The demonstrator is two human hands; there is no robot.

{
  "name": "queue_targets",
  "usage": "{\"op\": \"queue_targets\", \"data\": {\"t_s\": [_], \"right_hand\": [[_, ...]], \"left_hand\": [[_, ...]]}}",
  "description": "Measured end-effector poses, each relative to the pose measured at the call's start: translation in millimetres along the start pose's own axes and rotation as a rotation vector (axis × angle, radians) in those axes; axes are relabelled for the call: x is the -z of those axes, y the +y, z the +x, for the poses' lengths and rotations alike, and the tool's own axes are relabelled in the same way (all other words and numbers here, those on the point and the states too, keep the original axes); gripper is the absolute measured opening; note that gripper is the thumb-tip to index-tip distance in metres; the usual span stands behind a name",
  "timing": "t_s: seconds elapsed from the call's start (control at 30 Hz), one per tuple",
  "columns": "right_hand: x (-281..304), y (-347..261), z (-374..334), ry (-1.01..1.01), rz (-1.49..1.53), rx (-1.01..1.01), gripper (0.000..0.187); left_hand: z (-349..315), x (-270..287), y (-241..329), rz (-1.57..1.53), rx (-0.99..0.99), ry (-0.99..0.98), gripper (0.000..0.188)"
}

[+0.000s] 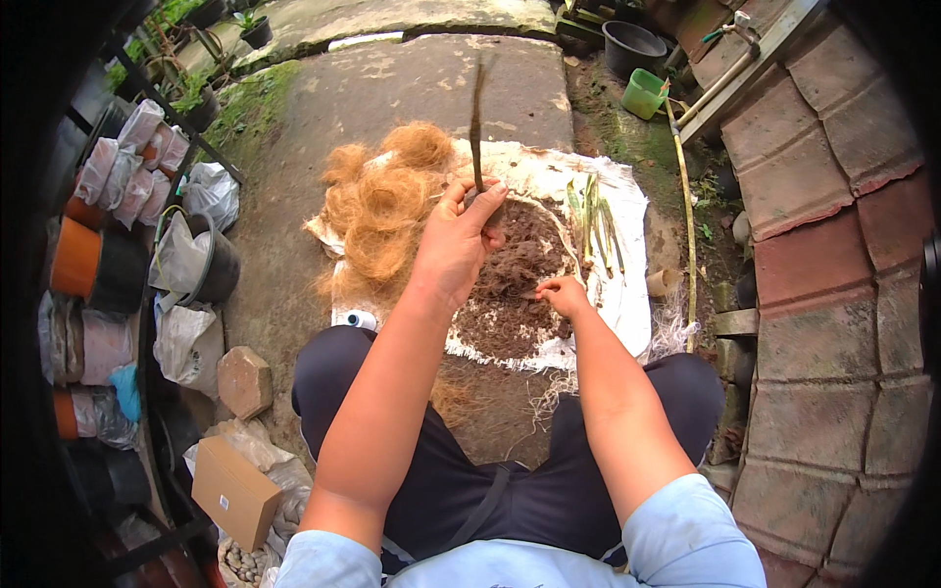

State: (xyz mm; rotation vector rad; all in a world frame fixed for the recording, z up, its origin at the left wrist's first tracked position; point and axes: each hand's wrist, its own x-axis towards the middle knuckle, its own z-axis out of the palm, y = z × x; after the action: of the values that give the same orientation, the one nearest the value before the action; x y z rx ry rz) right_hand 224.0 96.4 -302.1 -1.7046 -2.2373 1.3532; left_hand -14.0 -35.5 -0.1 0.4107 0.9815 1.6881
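My left hand [461, 235] is closed on a long, thin, dark stem [476, 127] that stands nearly upright above the white sack [632, 284]. Below it lies a heap of dark brown soil [505, 314] spread on the sack. The fingertips of my right hand [564, 295] are pinched together at the right side of this heap; what they hold, if anything, is too small to make out. Several long green leaf cuttings [595, 220] rest on the sack to the right of the soil. Nests of tan coconut fibre [387, 211] are piled at its left.
A white spool [360, 319] lies by my left knee, and white stringy fibres [671, 328] fray at the sack's right. Potted containers [108, 265] and bags line the left, with a cardboard box [235, 490] nearer. A green container [644, 93] and black basin [632, 49] stand far right.
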Motion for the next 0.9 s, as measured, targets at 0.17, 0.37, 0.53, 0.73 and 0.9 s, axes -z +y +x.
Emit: {"op": "queue_targets", "data": {"t_s": [0.17, 0.37, 0.53, 0.73, 0.9], "right_hand": [[-32, -8, -5, -0.044, -0.061, -0.007, 0.019], [-41, 12, -15, 0.141, -0.153, 0.111, 0.022], [-53, -25, -29, 0.149, -0.328, 0.09, 0.041], [-69, -5, -27, 0.224, -0.594, 0.285, 0.041], [-80, 14, -21, 0.274, -0.677, 0.52, 0.022]], "left_hand": [[-2, 10, 1, 0.01, 0.078, 0.094, 0.017], [1, 18, 4, 0.011, 0.11, 0.121, 0.018], [-1, 32, 8, 0.008, 0.115, 0.14, 0.02], [-2, 28, 5, 0.002, 0.134, 0.135, 0.021], [-5, 28, 4, 0.009, 0.138, 0.139, 0.02]]}}
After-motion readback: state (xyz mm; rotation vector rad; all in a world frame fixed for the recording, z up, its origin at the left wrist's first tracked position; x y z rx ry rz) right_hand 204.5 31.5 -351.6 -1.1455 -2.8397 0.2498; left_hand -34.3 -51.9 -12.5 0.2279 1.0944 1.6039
